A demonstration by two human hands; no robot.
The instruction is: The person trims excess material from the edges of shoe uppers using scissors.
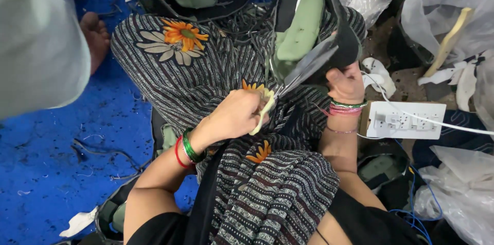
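Gripping pale-handled scissors (296, 78) in a closed left hand (234, 116) over the lap, the person seems mid-trim on the black-and-green shoe upper (309, 24), clasped by the right hand (346, 83); the next snip calls for steady edge alignment.

Blue floor mat (51, 142): thread scraps (98, 150), power strip (406, 120).

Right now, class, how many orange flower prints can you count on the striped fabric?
3: one large flower on the far knee, one partly hidden behind the left hand holding the scissors, and one lower on the lap. Folds may hide more.
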